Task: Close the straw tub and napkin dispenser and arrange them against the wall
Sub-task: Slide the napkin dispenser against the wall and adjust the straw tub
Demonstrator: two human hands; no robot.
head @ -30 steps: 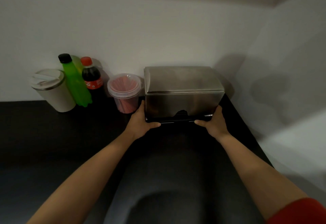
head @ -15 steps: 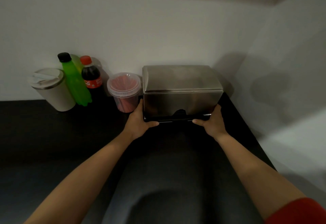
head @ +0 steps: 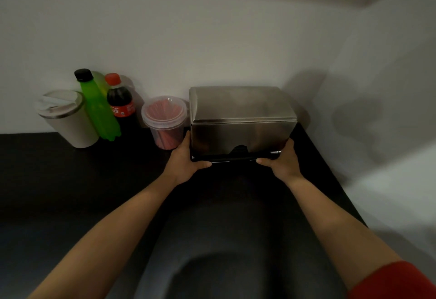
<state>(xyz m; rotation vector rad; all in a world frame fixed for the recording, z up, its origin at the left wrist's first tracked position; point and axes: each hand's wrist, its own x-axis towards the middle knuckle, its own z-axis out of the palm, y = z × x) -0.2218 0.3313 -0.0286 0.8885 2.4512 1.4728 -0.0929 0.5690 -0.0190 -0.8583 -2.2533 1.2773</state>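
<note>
We judge the task nearly finished. The straw tub [head: 165, 122] stands with its clear lid on, red straws showing through, close to the wall [head: 212, 39] and just left of the napkin dispenser [head: 241, 119]. The dispenser's front looks shut, a dark notch at its lower edge, and its back sits at or very near the wall; we cannot tell whether it touches. What seems left is a final nudge back, if any, and letting go.

Our left hand [head: 186, 162] wraps the dispenser's lower left corner, thumb along the front bottom edge, other fingers hidden behind the side. Our right hand [head: 280, 160] holds the lower right corner the same way. Each grip is closed on the dispenser.

The dispenser is a brushed steel box with a sloped, rounded top, dull reflections, and a dark base strip. It stands upright and square on the black worktop [head: 70, 180]. Further left along the wall stand a cola bottle [head: 120, 100], a green bottle [head: 99, 107] and a lidded cup [head: 66, 117], well clear of our hands.
</note>
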